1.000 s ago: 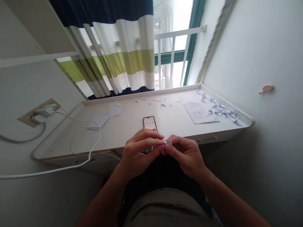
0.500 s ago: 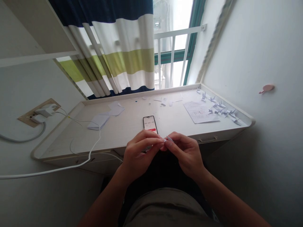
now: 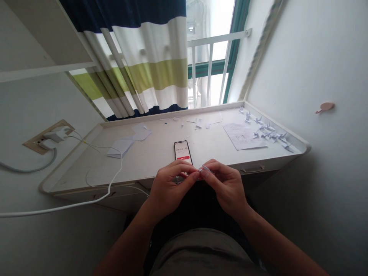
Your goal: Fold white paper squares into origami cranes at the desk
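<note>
My left hand [image 3: 169,188] and my right hand [image 3: 225,186] meet fingertip to fingertip just in front of the desk's near edge. Between them they pinch a tiny folded piece of white paper [image 3: 204,168]. Both hands are closed on it, thumbs and forefingers pressed together. A phone [image 3: 183,150] with a lit timer screen lies flat on the desk [image 3: 161,153] right behind my fingers. Several small folded paper figures [image 3: 270,134] lie in a row along the desk's right rim, beside a printed sheet [image 3: 243,136].
Folded white paper [image 3: 119,148] and loose paper scraps [image 3: 198,123] lie on the desk. A white cable [image 3: 115,172] runs from a wall plug [image 3: 53,138] across the desk's left side. A striped curtain [image 3: 138,65] and a window railing [image 3: 209,69] stand behind.
My hands rose slightly and came closer together, still working the small paper piece between the fingertips. The view shifted very little.
</note>
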{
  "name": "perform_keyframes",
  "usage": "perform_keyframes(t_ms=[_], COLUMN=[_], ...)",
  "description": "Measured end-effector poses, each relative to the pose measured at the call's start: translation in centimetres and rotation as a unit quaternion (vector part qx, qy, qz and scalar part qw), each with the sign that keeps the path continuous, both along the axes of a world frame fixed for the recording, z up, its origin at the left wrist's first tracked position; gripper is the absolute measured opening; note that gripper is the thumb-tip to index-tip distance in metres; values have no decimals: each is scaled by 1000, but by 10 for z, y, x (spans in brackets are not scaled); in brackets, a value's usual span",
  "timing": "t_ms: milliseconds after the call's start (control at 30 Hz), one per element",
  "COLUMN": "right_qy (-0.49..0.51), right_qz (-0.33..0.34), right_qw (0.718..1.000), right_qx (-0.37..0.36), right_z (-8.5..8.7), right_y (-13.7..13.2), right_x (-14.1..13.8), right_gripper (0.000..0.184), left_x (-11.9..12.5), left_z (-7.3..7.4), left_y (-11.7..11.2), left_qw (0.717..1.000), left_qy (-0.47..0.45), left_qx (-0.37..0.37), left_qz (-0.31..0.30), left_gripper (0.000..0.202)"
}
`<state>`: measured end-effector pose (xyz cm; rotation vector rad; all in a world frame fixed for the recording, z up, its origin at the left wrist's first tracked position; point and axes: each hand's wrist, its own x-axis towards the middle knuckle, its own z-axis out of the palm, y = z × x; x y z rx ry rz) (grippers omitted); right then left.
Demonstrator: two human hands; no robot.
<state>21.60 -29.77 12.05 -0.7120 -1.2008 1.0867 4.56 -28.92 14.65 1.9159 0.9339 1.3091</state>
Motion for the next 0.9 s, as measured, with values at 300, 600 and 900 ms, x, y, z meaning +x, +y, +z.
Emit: perform_keyframes(t_ms=[300,600,900], right_qy=[-20,-7,-38], right_qz=[-7,1,-9], right_qw=[1000,1000,999], right_qx=[3,6,15], right_z=[-3,-2,0], right_y=[-2,1,0], right_x=[2,3,3], right_gripper=[8,8,9], left_x=[2,1,0], left_z=[1,-2,2], left_y=[0,-2,2], left_qw=[999,996,980], left_qy=[-6,-34,-60], left_qx=[31,-80,-191], left_qz=[19,-4,-17], left_gripper=[8,9,27])
